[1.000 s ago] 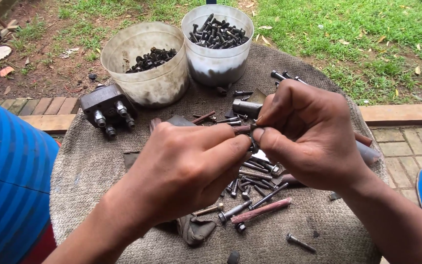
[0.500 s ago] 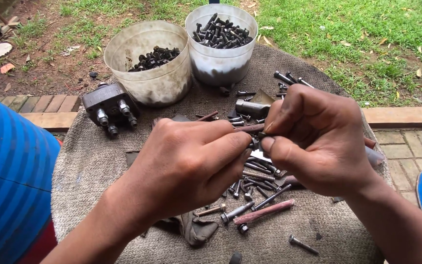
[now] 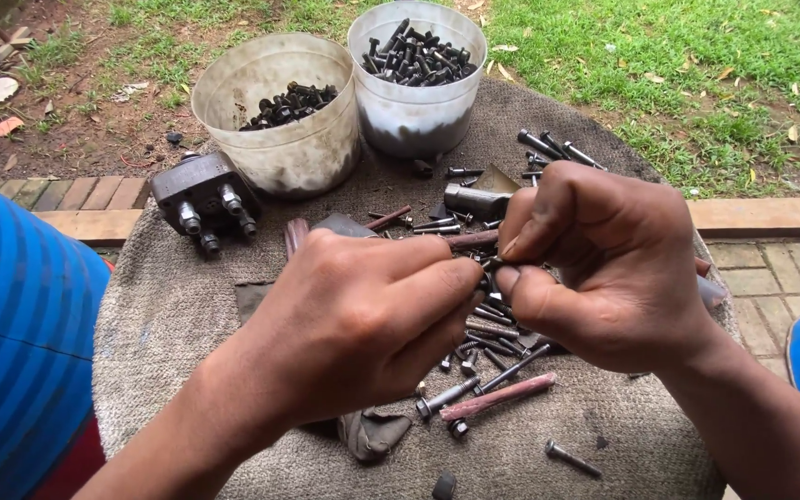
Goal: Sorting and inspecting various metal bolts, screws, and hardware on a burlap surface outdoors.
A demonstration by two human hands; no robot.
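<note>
Pinched piece: the left hand [image 3: 363,324] and right hand [image 3: 604,264] are covering it at frame centre; its shape is staying hidden behind the fingertips [image 3: 460,278].
Bolt pile [image 3: 493,324]: the hands are blocking its middle.
Right tub [image 3: 416,79]: the top frame edge is cutting off its rim.
Blue sleeve [image 3: 20,352]: running off the left edge.
Dark scrap [image 3: 443,484]: the bottom edge is cropping it, too small to identify.

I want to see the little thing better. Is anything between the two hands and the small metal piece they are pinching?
No. The left hand and right hand both pinch the small metal piece directly with their fingertips; those fingers hide most of it from the camera.
</note>
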